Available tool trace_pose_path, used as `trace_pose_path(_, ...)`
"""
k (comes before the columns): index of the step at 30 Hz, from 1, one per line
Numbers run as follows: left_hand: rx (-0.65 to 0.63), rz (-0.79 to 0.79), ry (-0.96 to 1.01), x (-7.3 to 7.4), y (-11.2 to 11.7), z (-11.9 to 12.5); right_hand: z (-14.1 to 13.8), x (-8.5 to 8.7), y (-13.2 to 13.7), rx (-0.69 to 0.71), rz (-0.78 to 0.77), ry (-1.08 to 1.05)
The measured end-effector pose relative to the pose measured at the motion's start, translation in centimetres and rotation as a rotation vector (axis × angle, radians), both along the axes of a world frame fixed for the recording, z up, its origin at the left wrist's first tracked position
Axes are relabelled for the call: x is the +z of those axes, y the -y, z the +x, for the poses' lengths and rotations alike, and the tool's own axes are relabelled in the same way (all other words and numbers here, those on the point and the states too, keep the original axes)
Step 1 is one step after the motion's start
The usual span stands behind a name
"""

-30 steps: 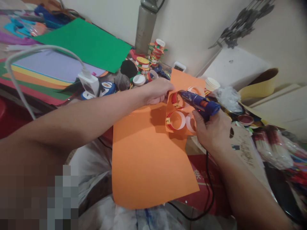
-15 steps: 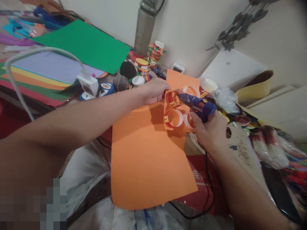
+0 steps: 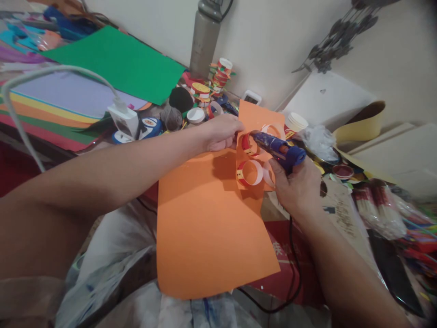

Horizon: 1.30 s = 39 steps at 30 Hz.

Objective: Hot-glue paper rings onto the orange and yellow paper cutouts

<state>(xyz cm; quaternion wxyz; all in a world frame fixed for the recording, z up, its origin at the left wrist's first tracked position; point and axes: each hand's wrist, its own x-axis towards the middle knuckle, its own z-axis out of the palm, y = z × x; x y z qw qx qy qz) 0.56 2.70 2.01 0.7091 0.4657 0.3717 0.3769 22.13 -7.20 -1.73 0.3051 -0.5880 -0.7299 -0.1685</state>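
Observation:
A blue glue gun (image 3: pixel 280 149) is in the grip of my right hand (image 3: pixel 298 189), its nozzle pointing left over a red and yellow ring (image 3: pixel 248 145). That ring stands on a small orange card (image 3: pixel 259 113) together with several other paper rings, among them a white and red one (image 3: pixel 251 173) at the near left. My left hand (image 3: pixel 222 132) is closed on the left edge of this card, its fingertips partly hidden. Below both hands spreads a large orange sheet (image 3: pixel 208 232), reaching over my lap.
A white plug adapter (image 3: pixel 123 119) with a cable stands on the left, near a green sheet (image 3: pixel 119 64) and coloured paper. Behind are a grey bottle (image 3: pixel 205 43) and a stack of paper rings (image 3: pixel 221 77). Bagged sticks (image 3: pixel 380 207) and a dark phone-like slab (image 3: pixel 394 273) lie right.
The small orange card has tilted slightly and shifted a little right and down relative to the glue gun. Both hands keep their hold; the view has moved slightly.

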Motion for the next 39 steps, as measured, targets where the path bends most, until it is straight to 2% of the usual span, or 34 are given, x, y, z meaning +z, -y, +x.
trace_pose_path(7,0.019,0.004,-0.003,-0.1,0.1,0.1,0.2,0.2,0.1,-0.034,0.035,0.057)
trace_pose_path(16,0.026,0.035,0.067,0.5,0.1,-0.4,0.6,0.4,0.3,-0.09,0.036,0.095)
trace_pose_path(21,0.113,0.047,0.076,0.3,-0.2,-0.4,0.5,0.4,0.4,-0.095,0.022,0.076)
trace_pose_path(27,0.067,0.026,0.109,0.3,0.2,-0.3,0.5,0.4,0.3,-0.091,0.036,0.071)
trace_pose_path(31,0.016,0.024,0.055,0.1,0.2,0.0,0.3,0.6,0.3,-0.104,0.0,0.062)
trace_pose_path(39,0.118,0.049,0.049,0.0,-0.1,-0.1,0.1,0.8,0.4,-0.137,-0.06,0.073)
